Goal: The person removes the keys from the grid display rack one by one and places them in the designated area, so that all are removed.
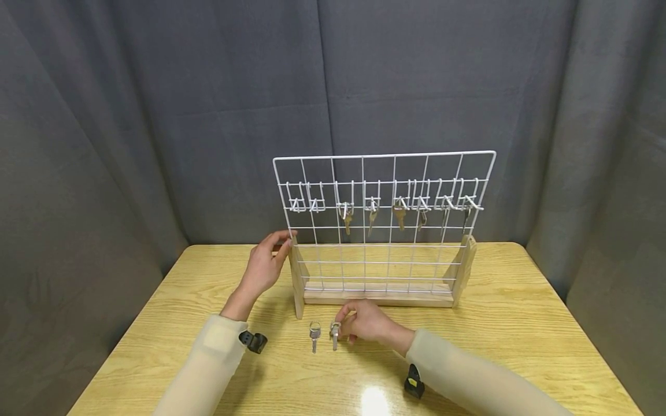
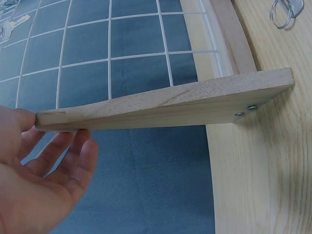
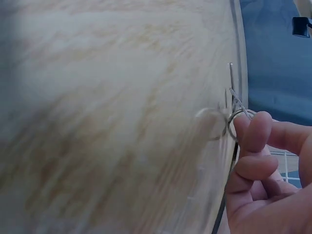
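Observation:
A white wire grid rack (image 1: 364, 245) stands upright in a wooden frame on the table. My left hand (image 1: 264, 266) grips the top end of the rack's left wooden side piece (image 2: 161, 105), fingertips against its outer face. In front of the rack, my right hand (image 1: 366, 320) pinches a key ring (image 3: 234, 122) between thumb and finger. A silver key (image 1: 335, 337) hangs from that ring, just over or on the table; I cannot tell which. To its left, another key on a ring (image 1: 314, 333) lies on the table.
Several white hooks (image 1: 372, 203) run in a row across the grid. Keys (image 1: 399, 216) hang from those in the middle and at the right. Grey curtains (image 1: 234, 115) surround the wood-grain table (image 1: 208, 271) at the back and sides.

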The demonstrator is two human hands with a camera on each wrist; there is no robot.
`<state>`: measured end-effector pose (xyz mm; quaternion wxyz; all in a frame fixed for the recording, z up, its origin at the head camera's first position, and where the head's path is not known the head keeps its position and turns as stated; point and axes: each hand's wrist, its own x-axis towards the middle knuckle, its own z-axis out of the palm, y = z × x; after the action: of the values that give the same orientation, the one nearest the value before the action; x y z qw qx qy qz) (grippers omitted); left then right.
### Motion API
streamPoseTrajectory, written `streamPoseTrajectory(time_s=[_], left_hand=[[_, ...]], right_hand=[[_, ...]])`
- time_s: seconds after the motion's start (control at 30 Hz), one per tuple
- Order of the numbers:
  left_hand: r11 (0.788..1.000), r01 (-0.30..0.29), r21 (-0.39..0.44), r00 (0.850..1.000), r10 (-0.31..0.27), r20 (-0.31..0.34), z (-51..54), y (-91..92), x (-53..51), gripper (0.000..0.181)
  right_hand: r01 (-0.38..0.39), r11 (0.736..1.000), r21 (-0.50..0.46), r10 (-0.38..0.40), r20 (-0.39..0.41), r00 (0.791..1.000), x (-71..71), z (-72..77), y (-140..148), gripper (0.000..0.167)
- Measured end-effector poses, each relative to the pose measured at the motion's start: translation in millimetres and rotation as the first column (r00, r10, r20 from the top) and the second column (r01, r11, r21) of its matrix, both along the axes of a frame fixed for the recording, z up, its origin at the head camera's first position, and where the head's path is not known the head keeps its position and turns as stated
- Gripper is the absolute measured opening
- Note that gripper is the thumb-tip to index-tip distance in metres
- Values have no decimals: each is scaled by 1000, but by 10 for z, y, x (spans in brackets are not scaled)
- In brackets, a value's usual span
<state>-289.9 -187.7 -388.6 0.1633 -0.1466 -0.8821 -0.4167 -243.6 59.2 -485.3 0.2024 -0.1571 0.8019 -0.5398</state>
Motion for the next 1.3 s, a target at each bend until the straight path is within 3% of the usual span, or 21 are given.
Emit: streamPoseTrajectory(time_s=[1.0, 1.3], left_hand=[[1000, -8, -2, 1000, 8, 22, 25, 0, 23, 32], [1000, 1, -18, 1000, -1, -16, -11, -13, 7, 33]], right_hand=[[11, 996, 84, -3, -94, 996, -9, -76, 35, 8], [16, 997, 69, -12, -61, 998, -16, -50, 63, 11]])
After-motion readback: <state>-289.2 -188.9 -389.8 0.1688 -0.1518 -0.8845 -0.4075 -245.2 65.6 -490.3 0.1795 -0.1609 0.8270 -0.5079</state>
